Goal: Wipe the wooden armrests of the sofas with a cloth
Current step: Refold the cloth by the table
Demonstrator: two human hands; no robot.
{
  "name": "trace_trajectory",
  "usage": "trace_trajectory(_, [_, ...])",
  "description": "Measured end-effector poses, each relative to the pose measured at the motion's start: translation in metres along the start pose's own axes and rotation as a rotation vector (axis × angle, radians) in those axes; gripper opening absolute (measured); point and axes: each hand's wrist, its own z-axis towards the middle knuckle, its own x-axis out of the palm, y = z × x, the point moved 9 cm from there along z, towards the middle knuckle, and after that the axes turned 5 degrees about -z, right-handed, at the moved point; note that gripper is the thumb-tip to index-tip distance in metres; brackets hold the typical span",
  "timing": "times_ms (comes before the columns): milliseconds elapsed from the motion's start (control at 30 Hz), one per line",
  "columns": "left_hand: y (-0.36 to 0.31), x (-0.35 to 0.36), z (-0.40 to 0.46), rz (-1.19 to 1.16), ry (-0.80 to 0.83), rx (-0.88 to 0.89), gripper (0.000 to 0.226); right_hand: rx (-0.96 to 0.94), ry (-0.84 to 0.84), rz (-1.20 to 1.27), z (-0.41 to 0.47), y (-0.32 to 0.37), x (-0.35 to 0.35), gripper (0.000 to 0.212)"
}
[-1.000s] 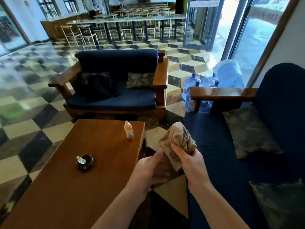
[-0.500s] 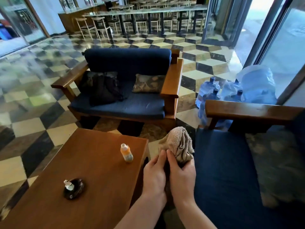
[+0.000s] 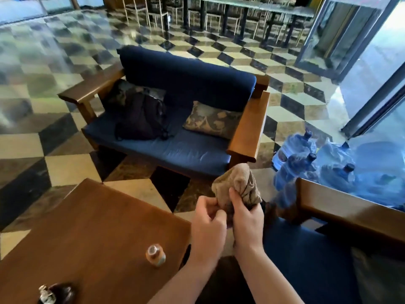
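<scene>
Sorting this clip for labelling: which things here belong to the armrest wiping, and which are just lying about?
Job: cloth, right hand, left hand, sofa armrests.
Lying about: backpack, cushion, small bottle, water jugs.

A checkered floor (image 3: 65,163) of dark, cream and mottled tiles runs across a large hall. A wooden coffee table (image 3: 92,235) stands at lower left, bearing a small orange bottle (image 3: 155,256) and a dark ashtray (image 3: 57,293). Long tables with bar stools (image 3: 219,16) line the far end. At right, glass doors (image 3: 361,69) let in bright daylight, with blue water jugs (image 3: 317,163) clustered on the floor beside them.
</scene>
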Motion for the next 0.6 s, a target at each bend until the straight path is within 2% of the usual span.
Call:
trace_trajectory(100, [-0.044, -0.009, 0.039, 0.228, -0.082, 0.328, 0.03, 0.023, 0.1, -0.056, 0.051, 0.006, 0.037, 0.033])
trace_trajectory(167, [-0.061, 0.004, 0.071, 0.43, -0.024, 0.506, 0.036, 0.025, 0.182, -0.093, 0.084, 0.012, 0.06, 0.033])
trace_trajectory(200, [-0.064, 0.014, 0.092, 0.554, 0.017, 0.54, 0.04, 0.027, 0.234, -0.102, 0.102, 0.013, 0.071, 0.033])
trace_trajectory(267, [-0.065, 0.022, 0.126, 0.669, 0.039, 0.524, 0.047, 0.033, 0.316, -0.12, 0.132, 0.014, 0.086, 0.034])
trace_trajectory(333, [-0.069, 0.023, 0.166, 0.643, -0.035, 0.506, 0.046, 0.016, 0.407, -0.167, 0.167, 0.018, 0.106, 0.041])
trace_trajectory(467, [-0.089, 0.042, 0.246, 0.641, -0.185, 0.532, 0.025, -0.02, 0.558, -0.254, 0.255, 0.028, 0.145, 0.047])
trace_trajectory(600, [-0.111, 0.05, 0.298, 0.54, -0.318, 0.488, 0.012, 0.008, 0.71, -0.274, 0.31, 0.041, 0.173, 0.051])
